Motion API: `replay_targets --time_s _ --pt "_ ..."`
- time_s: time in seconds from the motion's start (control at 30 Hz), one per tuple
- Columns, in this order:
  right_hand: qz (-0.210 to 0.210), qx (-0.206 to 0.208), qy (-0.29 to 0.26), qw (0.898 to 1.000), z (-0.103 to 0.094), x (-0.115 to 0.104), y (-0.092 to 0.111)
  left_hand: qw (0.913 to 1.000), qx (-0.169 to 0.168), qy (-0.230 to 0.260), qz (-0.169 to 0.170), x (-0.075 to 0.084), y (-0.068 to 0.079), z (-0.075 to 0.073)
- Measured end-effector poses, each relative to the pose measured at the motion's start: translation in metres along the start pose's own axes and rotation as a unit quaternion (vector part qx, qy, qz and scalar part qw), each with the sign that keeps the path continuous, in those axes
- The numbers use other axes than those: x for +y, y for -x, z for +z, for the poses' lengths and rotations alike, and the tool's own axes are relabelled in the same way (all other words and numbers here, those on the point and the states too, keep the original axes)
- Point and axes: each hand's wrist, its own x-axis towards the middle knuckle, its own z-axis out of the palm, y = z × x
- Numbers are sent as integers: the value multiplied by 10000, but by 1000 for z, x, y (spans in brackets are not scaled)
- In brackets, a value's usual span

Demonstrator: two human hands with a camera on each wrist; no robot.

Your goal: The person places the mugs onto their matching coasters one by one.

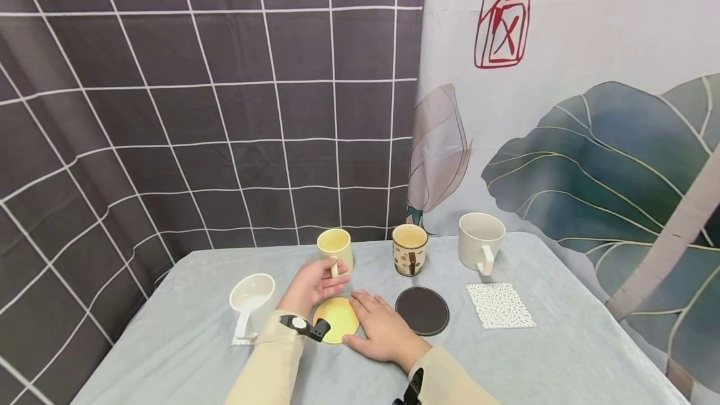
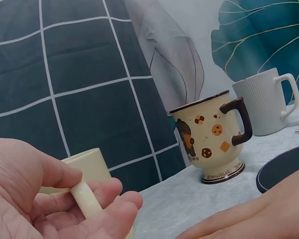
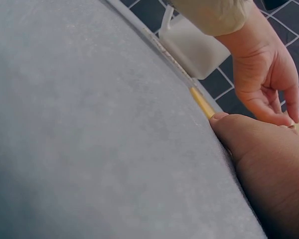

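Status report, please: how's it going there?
Left hand pinches yellow mug by handle. Right hand touches yellow coaster. Mug upright, off coaster. No other object between them.

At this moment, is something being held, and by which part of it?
The left hand pinches the yellow mug by its handle; the right hand holds nothing.

The left hand (image 1: 316,281) pinches between thumb (image 2: 62,175) and fingers (image 2: 112,216). The right hand (image 1: 384,330) lies palm down, fingers extended.

A draped-off corner, the kind of room unclear.
A dark, white-gridded cloth (image 1: 225,111) hangs left and far, a lotus-print hanging (image 1: 590,149) on the right, around a cloth-covered table (image 1: 180,324) bearing household mugs (image 1: 409,250) and coasters (image 1: 422,311).
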Motion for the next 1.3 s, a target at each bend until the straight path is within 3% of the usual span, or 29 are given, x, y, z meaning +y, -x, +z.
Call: replay_targets --time_s 0.7,1.3 --pt "15 -74 -22 10000 1 0 1 9991 -229 366 50 -1 -3 -7" --pt "56 -96 -5 9999 0 2 1 9992 -243 236 223 -10 26 -14"
